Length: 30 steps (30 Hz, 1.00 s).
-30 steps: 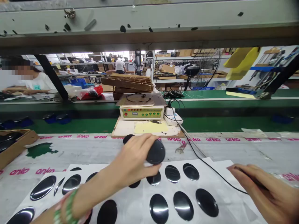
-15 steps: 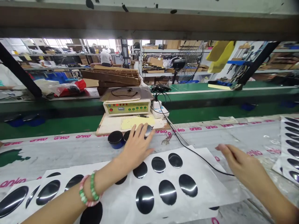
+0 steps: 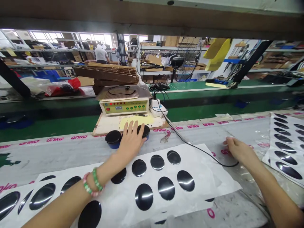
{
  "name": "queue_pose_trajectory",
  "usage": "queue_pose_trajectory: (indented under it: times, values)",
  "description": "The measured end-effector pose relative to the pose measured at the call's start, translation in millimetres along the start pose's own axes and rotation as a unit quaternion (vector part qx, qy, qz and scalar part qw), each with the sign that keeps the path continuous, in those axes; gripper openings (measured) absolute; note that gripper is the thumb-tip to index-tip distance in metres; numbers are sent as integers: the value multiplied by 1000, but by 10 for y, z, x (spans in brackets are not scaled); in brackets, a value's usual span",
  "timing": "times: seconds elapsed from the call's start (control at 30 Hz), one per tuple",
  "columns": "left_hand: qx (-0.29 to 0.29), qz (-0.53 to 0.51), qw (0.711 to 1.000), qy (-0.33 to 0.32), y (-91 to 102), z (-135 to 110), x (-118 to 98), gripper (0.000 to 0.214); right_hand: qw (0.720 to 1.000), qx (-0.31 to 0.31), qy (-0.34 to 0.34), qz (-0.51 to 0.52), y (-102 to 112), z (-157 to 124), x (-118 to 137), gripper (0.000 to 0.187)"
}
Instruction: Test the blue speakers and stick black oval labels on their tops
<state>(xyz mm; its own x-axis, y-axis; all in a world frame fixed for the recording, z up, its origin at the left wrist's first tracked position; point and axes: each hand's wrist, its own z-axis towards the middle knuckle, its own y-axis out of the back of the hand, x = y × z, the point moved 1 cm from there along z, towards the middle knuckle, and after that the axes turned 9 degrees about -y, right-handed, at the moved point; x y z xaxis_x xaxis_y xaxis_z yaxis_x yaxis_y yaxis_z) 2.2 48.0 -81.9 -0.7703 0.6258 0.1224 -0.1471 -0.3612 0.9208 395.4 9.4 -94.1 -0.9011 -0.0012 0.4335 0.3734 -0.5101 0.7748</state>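
Observation:
My left hand [image 3: 131,140] lies palm down, fingers stretched and spread, over a row of round blue pieces with black tops. One blue piece [image 3: 113,139] shows left of the hand; another black-topped piece [image 3: 144,131] shows at its right, by the index finger. Whatever sits under the palm is hidden. Off to the right, my right hand [image 3: 239,151] hovers above the plastic-covered bench with thumb and fingers pressed together; I cannot make out anything in them. Between the hands lies a white sheet [image 3: 200,171] bearing several glossy black discs [image 3: 166,188].
Behind the pieces, a control box [image 3: 124,107] with buttons stands on a board. A black cable [image 3: 199,148] runs across the sheet toward my right hand. More disc sheets lie at left and right [image 3: 273,139]. An overhead shelf [image 3: 152,22] spans the top; a person [image 3: 101,54] stands far back.
The view has shifted slightly right. My left hand stays over the blue pieces, and the right-hand piece's black top shows more. My right hand's fingers have drawn closer together.

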Motion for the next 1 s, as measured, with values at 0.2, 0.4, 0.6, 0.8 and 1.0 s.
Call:
queue_pose_trajectory:
  times: [0.2,0.4,0.6,0.8,1.0]
  values:
    - [80,-140,964,-211,99,-542,-549,70,995,72,70,-25,37,-367,806,34]
    - [176,-211,936,-220,149,-992,-223,66,872,414,259,37,-365,-1024,1653,57]
    - [159,-238,936,-208,250,-1155,-82,69,846,454,276,30,-521,-1085,1791,63]
    - [169,-255,927,-216,261,-1148,-62,68,828,485,281,14,-450,-1000,1910,57]
    - [158,-271,924,-221,281,-1137,-28,66,848,439,296,35,-281,-932,1961,23]
